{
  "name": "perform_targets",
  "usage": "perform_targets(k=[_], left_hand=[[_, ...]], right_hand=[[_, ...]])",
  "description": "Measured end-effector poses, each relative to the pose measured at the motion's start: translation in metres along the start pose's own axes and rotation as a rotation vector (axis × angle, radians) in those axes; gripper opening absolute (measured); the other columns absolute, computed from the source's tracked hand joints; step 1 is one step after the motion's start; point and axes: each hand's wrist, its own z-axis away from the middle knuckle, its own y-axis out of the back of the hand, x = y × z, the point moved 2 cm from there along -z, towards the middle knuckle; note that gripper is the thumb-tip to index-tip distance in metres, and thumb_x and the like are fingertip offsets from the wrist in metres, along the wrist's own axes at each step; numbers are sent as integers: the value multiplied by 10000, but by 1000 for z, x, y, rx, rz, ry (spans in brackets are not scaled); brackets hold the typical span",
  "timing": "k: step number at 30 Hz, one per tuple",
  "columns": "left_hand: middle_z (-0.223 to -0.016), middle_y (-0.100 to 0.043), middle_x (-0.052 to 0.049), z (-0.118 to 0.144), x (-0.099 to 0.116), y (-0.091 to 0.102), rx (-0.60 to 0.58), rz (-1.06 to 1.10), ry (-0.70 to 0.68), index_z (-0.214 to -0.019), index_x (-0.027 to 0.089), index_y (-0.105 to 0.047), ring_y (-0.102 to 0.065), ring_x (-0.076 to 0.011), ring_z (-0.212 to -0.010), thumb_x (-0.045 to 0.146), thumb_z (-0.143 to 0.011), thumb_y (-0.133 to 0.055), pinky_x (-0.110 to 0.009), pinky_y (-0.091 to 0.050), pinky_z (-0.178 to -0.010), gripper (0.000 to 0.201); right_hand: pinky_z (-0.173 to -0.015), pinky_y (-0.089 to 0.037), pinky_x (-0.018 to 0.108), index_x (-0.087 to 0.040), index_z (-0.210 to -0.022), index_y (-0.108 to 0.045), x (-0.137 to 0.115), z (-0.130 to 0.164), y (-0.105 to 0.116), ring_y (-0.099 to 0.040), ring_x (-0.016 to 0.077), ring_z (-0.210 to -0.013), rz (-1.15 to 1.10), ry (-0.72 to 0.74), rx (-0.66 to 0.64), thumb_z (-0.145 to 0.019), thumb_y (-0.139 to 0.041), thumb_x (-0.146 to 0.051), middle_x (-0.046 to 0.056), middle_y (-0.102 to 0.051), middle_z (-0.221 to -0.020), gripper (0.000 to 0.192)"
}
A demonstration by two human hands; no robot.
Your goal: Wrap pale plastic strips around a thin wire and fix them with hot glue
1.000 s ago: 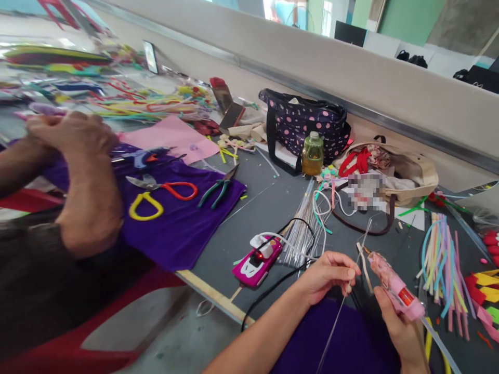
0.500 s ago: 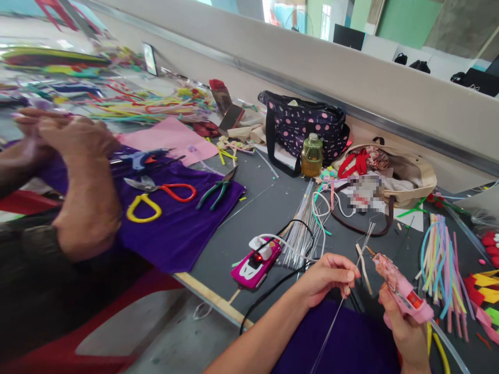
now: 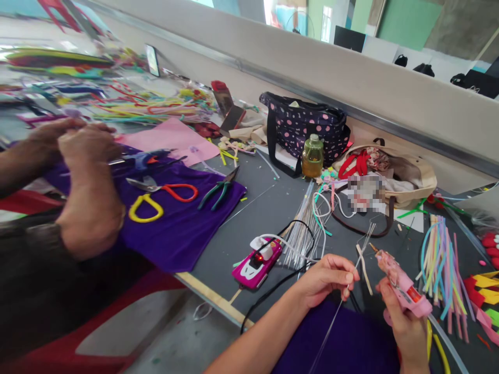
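My left hand (image 3: 331, 280) is closed in a pinch around a few thin metal wires (image 3: 330, 328), whose bent tips fan out above my fingers. In my right hand (image 3: 403, 314) is a pink hot glue gun (image 3: 401, 285), its metal nozzle pointing up and left toward the wire tips without touching them. A clear glue stick (image 3: 448, 340) sticks out of the gun's back end. Below both hands spreads a dark purple cloth (image 3: 339, 345). A cream strip (image 3: 364, 270) lies on the table between the wire tips and the nozzle.
A magenta power strip (image 3: 257, 265) with plugged-in cords sits left of my hand, beside loose wires (image 3: 302, 236). Pastel pipe cleaners (image 3: 444, 265) lie at right. Further off are scissors (image 3: 161, 192), pliers (image 3: 218, 192), a bottle (image 3: 312, 156) and a co-worker's hands (image 3: 89, 143).
The glue gun in my right hand has tilted and shifted slightly right. My left hand stays nearly still with the wires. The co-worker's hands have moved right and a little down.
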Motion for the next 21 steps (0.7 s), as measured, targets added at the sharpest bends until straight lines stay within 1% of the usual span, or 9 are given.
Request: perform_targets(k=[1,3,4,7,10,12,14,18,21], left_hand=[[-545,-622,-24,0,0,0,-2,4,-2,-700,82,-709,-568,-104,-420,273,-577,-826,-207,-472,-439,256],[-546,-628,-27,-1,-1,1,-2,17,-12,-700,84,-705,-571,-104,-418,280,-582,-825,-203,-470,-441,259],[-547,-629,-28,-1,-1,1,0,24,-17,-700,84,-703,-572,-104,-418,285,-583,-827,-203,-471,-444,263],[-544,-629,-26,-2,-1,2,10,44,-36,-695,86,-698,-569,-101,-415,291,-575,-836,-204,-476,-446,274],[-547,-631,-27,-2,-1,2,10,54,-52,-695,87,-697,-571,-102,-417,291,-571,-841,-204,-473,-441,279],[-552,-633,-28,-3,-2,2,8,59,-61,-702,85,-697,-572,-99,-424,292,-572,-843,-204,-473,-449,284],[-558,-632,-27,-4,-2,1,6,66,-75,-709,85,-697,-568,-93,-433,289,-572,-845,-203,-474,-459,287],[-572,-632,-21,-5,-3,2,15,88,-107,-728,91,-693,-568,-91,-450,269,-574,-845,-198,-473,-457,280],[-576,-631,-16,-6,-3,2,22,97,-119,-734,94,-687,-571,-91,-451,260,-576,-845,-196,-474,-454,279]], right_hand=[[-631,-550,310,-226,-890,-739,2,0,-1,-668,221,-714,-20,-15,-2,-759,-680,-472,63,-733,-888,285],[-606,-539,299,-217,-981,-702,3,-1,-2,-650,202,-729,-80,-62,50,-804,-630,-471,72,-709,-966,318],[-589,-529,290,-210,-1024,-677,2,-2,-4,-635,187,-719,-147,-93,79,-823,-611,-460,76,-692,-981,327],[-526,-477,256,-191,-1050,-636,-4,-7,-10,-561,136,-625,-444,-195,119,-832,-601,-443,57,-636,-867,335],[-481,-420,240,-192,-1015,-623,-13,-14,-16,-501,115,-563,-661,-258,49,-843,-579,-439,24,-570,-757,305],[-471,-396,240,-196,-970,-620,-16,-18,-18,-483,117,-549,-723,-282,-11,-844,-570,-432,10,-542,-709,272],[-471,-387,245,-205,-970,-618,-17,-21,-19,-480,124,-555,-756,-307,-43,-829,-583,-429,10,-541,-708,267],[-483,-385,248,-233,-1088,-599,-12,-26,-20,-488,122,-590,-797,-361,-27,-783,-637,-454,38,-594,-865,378],[-495,-389,243,-217,-1011,-622,-11,-29,-19,-483,107,-576,-830,-384,-9,-762,-668,-454,23,-594,-850,347]])
